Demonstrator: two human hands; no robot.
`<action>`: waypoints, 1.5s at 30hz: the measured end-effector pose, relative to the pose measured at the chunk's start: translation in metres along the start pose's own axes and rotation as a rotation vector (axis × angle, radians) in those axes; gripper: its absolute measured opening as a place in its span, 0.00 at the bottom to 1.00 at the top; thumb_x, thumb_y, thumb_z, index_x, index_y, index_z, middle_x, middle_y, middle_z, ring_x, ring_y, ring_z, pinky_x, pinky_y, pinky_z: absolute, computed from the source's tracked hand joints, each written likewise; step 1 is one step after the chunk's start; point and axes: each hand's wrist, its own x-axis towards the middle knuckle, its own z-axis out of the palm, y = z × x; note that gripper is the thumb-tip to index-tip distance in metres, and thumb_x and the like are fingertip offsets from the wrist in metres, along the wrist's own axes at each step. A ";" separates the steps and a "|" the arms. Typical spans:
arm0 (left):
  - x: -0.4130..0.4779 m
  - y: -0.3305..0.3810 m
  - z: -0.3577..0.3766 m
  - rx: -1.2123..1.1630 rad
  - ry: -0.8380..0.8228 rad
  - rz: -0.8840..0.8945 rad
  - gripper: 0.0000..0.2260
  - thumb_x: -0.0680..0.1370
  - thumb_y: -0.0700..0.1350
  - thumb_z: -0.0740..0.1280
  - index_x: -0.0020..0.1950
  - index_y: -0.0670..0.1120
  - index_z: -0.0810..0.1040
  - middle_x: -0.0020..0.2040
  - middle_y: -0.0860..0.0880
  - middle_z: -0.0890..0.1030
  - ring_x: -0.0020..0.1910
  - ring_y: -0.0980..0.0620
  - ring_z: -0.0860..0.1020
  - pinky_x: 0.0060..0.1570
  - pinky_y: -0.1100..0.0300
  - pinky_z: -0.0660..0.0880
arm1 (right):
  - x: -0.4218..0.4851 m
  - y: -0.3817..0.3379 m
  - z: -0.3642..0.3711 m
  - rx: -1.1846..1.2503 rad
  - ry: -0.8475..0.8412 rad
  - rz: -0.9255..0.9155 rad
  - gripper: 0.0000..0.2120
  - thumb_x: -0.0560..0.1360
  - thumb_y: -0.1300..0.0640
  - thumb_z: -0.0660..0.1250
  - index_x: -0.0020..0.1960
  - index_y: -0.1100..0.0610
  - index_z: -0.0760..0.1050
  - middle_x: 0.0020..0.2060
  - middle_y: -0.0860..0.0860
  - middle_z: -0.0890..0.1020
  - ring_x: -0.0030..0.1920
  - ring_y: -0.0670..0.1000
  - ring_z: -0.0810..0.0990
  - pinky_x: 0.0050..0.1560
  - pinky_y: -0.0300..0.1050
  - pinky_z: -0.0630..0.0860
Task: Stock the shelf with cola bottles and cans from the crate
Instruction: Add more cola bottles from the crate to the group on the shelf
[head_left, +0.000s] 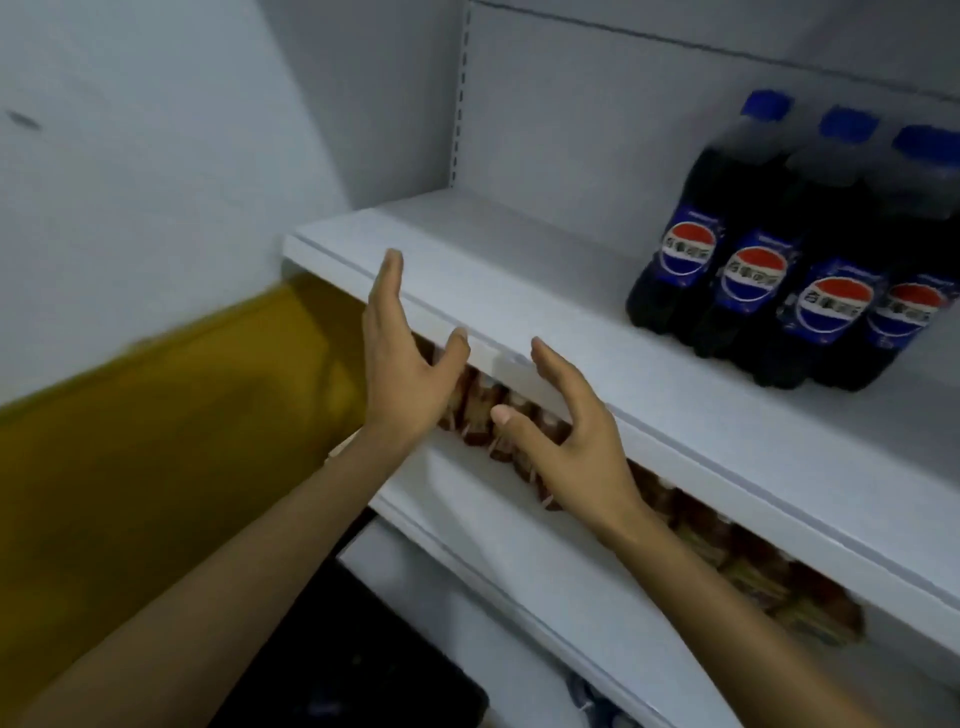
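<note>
While your left hand (400, 364) and right hand (566, 431) hover spread and empty at the shelf (519, 270) edge, several cola bottles (789, 270) stand upright at its right end; no cans visible, so I'd judge stocking partway.

Dim, cool, bluish-grey indoor light, soft and even; faint shadow beneath the shelf (519, 280) lip; motion blur smears the yellow band (156, 426) at left and the cola bottles (748, 270) at upper right; wide-angle lens tilts lines near the edges.
</note>
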 end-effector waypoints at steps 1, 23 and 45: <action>-0.007 -0.016 -0.017 0.037 0.011 -0.022 0.36 0.75 0.45 0.69 0.77 0.45 0.52 0.77 0.47 0.58 0.75 0.53 0.57 0.74 0.55 0.57 | -0.001 -0.002 0.016 -0.020 -0.039 -0.026 0.33 0.73 0.43 0.69 0.74 0.46 0.60 0.69 0.37 0.66 0.68 0.32 0.63 0.66 0.26 0.59; -0.336 -0.373 -0.215 0.125 -0.420 -1.156 0.27 0.79 0.60 0.50 0.73 0.49 0.65 0.71 0.51 0.69 0.71 0.54 0.65 0.71 0.53 0.63 | -0.247 0.237 0.384 -0.117 -0.912 1.044 0.23 0.72 0.47 0.72 0.63 0.55 0.73 0.58 0.54 0.78 0.61 0.58 0.76 0.60 0.56 0.74; -0.426 -0.733 -0.068 0.400 -0.654 -1.459 0.20 0.82 0.52 0.57 0.68 0.41 0.72 0.70 0.41 0.70 0.69 0.42 0.68 0.66 0.58 0.62 | -0.303 0.568 0.570 -0.061 -0.618 1.380 0.10 0.79 0.58 0.62 0.39 0.55 0.75 0.41 0.58 0.80 0.45 0.59 0.79 0.56 0.60 0.77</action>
